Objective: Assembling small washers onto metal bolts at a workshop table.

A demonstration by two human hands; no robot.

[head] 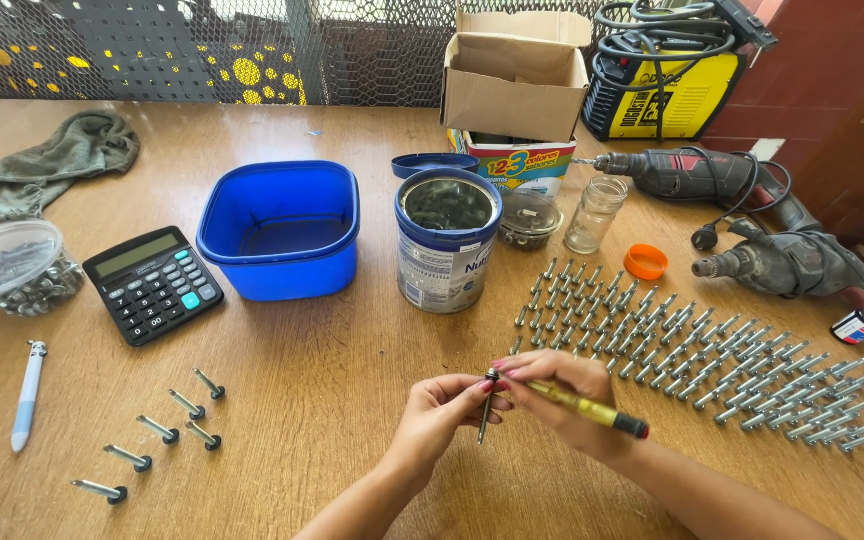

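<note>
Screw [487, 405]: slim, dark, hex-washer head on top, sitting at table centre front. Left hand [439, 412] closed around it, fingertips pinching just under the head. Right hand [562, 392] curled shut on a yellow-handled screwdriver [592, 409] (red cap on the butt), tip meeting the screw head. Screw's long axis runs nearly 12 to 6, point toward 6. Screwdriver handle trails off toward 4 o'clock. Rows of matching screws [692, 355] lie at 2 o'clock of the hands.
</note>
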